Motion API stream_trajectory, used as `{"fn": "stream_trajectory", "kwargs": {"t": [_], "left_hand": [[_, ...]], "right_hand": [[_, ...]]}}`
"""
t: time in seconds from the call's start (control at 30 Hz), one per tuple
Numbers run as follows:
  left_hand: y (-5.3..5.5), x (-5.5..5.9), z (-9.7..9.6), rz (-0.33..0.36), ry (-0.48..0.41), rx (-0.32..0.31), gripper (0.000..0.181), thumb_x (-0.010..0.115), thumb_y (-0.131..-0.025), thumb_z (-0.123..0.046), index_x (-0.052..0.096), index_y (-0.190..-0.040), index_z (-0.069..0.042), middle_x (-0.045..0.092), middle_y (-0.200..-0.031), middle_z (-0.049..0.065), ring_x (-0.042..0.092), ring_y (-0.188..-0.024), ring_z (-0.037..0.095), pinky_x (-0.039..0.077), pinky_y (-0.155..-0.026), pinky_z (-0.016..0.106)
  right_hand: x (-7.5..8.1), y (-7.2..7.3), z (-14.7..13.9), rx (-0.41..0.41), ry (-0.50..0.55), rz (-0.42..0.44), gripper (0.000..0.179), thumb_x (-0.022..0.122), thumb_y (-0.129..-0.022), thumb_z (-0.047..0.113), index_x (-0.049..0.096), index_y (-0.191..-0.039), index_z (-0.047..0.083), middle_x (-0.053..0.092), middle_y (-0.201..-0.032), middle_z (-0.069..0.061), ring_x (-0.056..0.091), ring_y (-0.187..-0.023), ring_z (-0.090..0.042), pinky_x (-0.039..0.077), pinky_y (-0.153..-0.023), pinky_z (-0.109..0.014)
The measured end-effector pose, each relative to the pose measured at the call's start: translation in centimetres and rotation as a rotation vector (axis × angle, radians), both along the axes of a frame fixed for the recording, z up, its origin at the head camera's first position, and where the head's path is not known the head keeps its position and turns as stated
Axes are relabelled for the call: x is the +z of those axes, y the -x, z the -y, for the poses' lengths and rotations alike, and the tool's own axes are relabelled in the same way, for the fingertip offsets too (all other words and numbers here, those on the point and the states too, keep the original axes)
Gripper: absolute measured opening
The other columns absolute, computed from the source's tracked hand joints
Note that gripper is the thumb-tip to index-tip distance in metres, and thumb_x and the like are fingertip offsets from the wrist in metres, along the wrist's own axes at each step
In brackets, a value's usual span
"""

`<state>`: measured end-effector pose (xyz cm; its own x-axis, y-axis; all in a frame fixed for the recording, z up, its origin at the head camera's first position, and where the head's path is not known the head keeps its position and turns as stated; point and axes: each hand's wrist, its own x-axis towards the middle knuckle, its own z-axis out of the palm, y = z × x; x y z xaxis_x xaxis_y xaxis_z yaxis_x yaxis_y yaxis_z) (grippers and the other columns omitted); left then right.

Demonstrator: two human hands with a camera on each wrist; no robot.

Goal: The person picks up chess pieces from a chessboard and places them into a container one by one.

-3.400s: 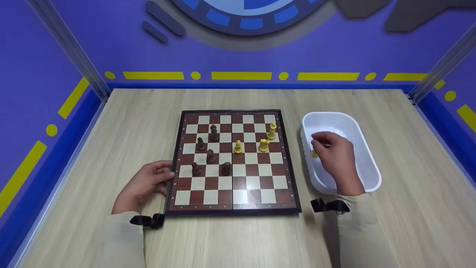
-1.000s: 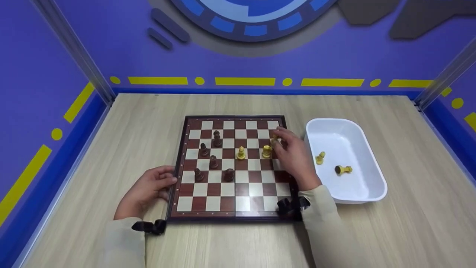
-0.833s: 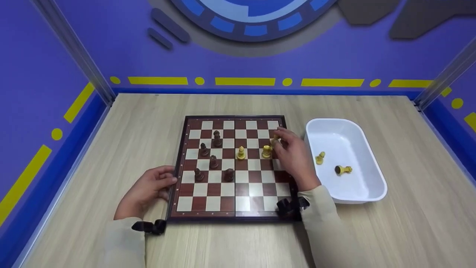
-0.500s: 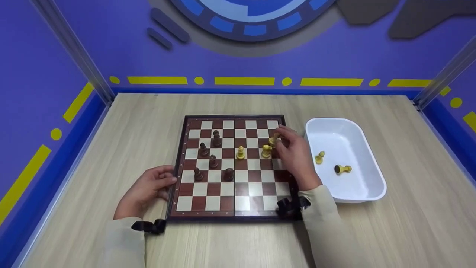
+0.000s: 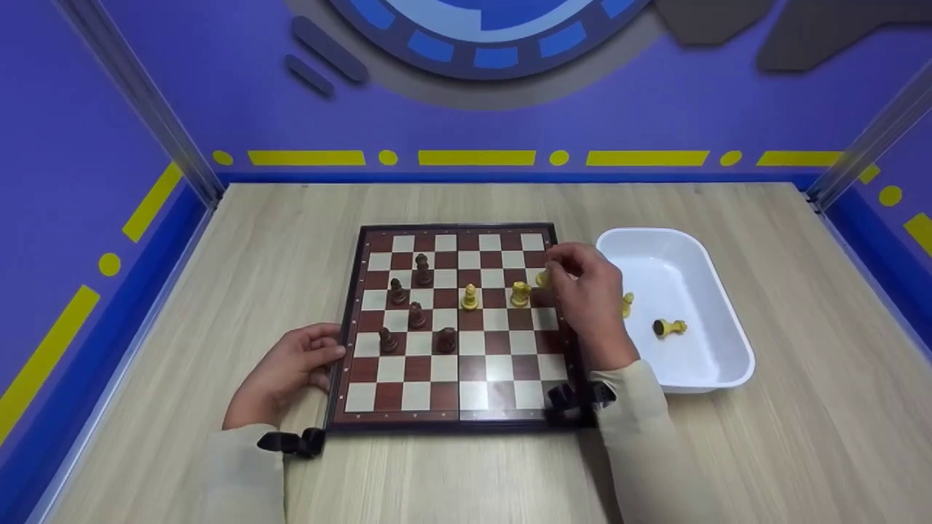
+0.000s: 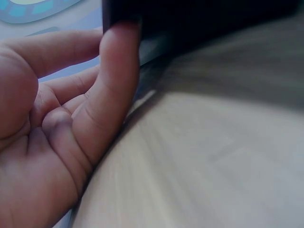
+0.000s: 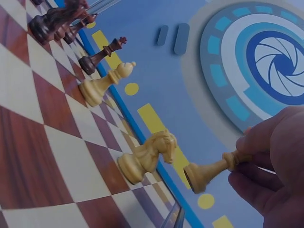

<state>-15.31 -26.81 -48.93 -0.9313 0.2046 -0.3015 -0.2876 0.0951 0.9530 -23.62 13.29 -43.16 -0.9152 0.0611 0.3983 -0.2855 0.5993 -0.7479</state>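
In the head view my left hand (image 5: 284, 371) holds the left edge of the chessboard (image 5: 429, 397), thumb and index finger at the rim. The left wrist view shows the thumb (image 6: 116, 71) against its dark side. My right hand (image 5: 593, 302), over the right edge, pinches a yellow chess piece (image 7: 206, 175) by its upper part. Fingers hide its head; its base hangs tilted, apart from the squares. Left of it stand a yellow knight (image 5: 520, 294) and a yellow bishop (image 5: 470, 297). Several dark pieces, among them a dark king (image 7: 102, 56), stand on the left half.
A white plastic tub (image 5: 699, 367) sits right of the board. Inside lie a yellow piece (image 5: 670, 327) on its side and another yellow piece (image 5: 627, 304), partly behind my right hand. Blue-purple panels (image 5: 495, 124) wall in the wooden table (image 5: 291, 247).
My right hand went from the tub to the yellow piece at the board's right side, pinched it, and has now lifted it off and moved it rightward. The left hand keeps its place.
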Motion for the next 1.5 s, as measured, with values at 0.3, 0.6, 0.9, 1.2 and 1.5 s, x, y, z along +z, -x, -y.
{"fn": "stream_trajectory", "kwargs": {"t": [0.3, 0.6, 0.9, 1.2, 1.5], "left_hand": [[-0.1, 0.0, 0.0, 0.008, 0.014, -0.002, 0.052, 0.063, -0.093, -0.011, 0.042, -0.137, 0.008, 0.064, -0.088, -0.001, 0.064, -0.059, 0.010, 0.057, -0.051, 0.029], [-0.3, 0.0, 0.0, -0.003, 0.018, -0.005, 0.052, 0.062, -0.094, -0.012, 0.042, -0.138, 0.008, 0.065, -0.087, 0.000, 0.065, -0.057, 0.011, 0.058, -0.052, 0.030], [-0.2, 0.0, -0.1, -0.008, 0.021, 0.001, 0.052, 0.062, -0.094, -0.013, 0.042, -0.138, 0.007, 0.064, -0.087, 0.000, 0.064, -0.056, 0.011, 0.058, -0.051, 0.032], [0.0, 0.0, -0.1, -0.006, 0.020, -0.007, 0.052, 0.061, -0.095, -0.012, 0.041, -0.138, 0.008, 0.065, -0.088, 0.000, 0.066, -0.058, 0.012, 0.059, -0.053, 0.033], [-0.1, 0.1, -0.1, -0.001, 0.013, -0.007, 0.051, 0.062, -0.094, -0.012, 0.042, -0.138, 0.007, 0.065, -0.088, -0.001, 0.065, -0.057, 0.011, 0.058, -0.051, 0.030]], "right_hand": [[0.9, -0.5, -0.5, 0.007, 0.012, 0.072, 0.022, 0.066, -0.091, 0.015, 0.068, -0.112, 0.011, 0.066, -0.107, -0.005, 0.064, -0.095, -0.017, 0.056, -0.086, -0.035], [2.0, -0.9, -1.3, 0.040, 0.003, -0.009, 0.019, 0.067, -0.087, 0.010, 0.072, -0.105, 0.007, 0.069, -0.101, -0.006, 0.067, -0.089, -0.015, 0.056, -0.079, -0.029], [3.0, -1.2, -2.3, 0.072, -0.017, 0.021, 0.020, 0.067, -0.089, 0.009, 0.072, -0.108, 0.006, 0.069, -0.104, -0.006, 0.066, -0.092, -0.018, 0.056, -0.084, -0.033], [3.6, -1.3, -3.6, 0.033, -0.015, 0.053, 0.021, 0.068, -0.089, 0.009, 0.071, -0.109, 0.006, 0.068, -0.106, -0.008, 0.066, -0.094, -0.020, 0.056, -0.088, -0.034], [3.6, -1.0, -5.1, -0.004, 0.040, 0.026, 0.021, 0.069, -0.087, 0.006, 0.072, -0.108, 0.005, 0.070, -0.103, -0.009, 0.065, -0.089, -0.015, 0.049, -0.078, -0.009]]}}
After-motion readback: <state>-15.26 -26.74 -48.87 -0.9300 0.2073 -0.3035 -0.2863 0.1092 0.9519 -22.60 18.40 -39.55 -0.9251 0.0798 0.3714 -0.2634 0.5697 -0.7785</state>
